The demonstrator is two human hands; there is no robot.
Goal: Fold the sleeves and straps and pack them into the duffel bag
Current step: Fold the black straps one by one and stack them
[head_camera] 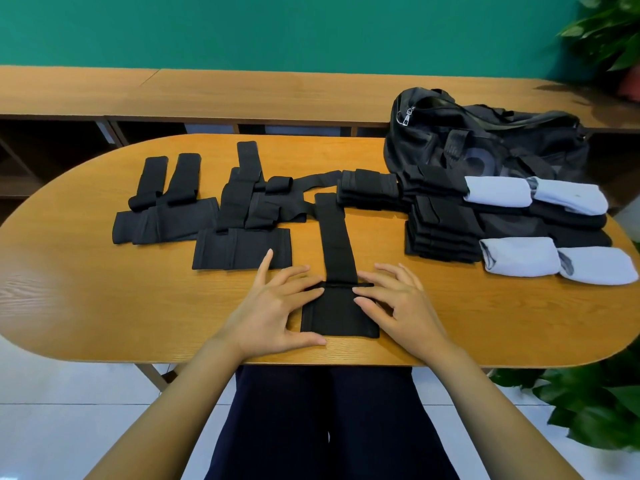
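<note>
A black sleeve with a long strap point(337, 251) lies flat near the table's front edge, the strap running away from me. My left hand point(277, 306) rests on its left side with spread, straight fingers. My right hand point(394, 303) presses its right side the same way, fingertips at the seam where strap meets sleeve. More unfolded black sleeves and straps point(207, 209) lie at the left and middle. Folded black pieces point(443, 226) are stacked at the right. The black duffel bag point(485, 140) sits at the far right corner.
Several rolled white sleeves point(554, 261) lie at the right, beside and on the black stacks. The oval wooden table point(104, 306) has bare wood at front left. A wooden bench and green wall stand behind. Plants point(595, 410) are at the right.
</note>
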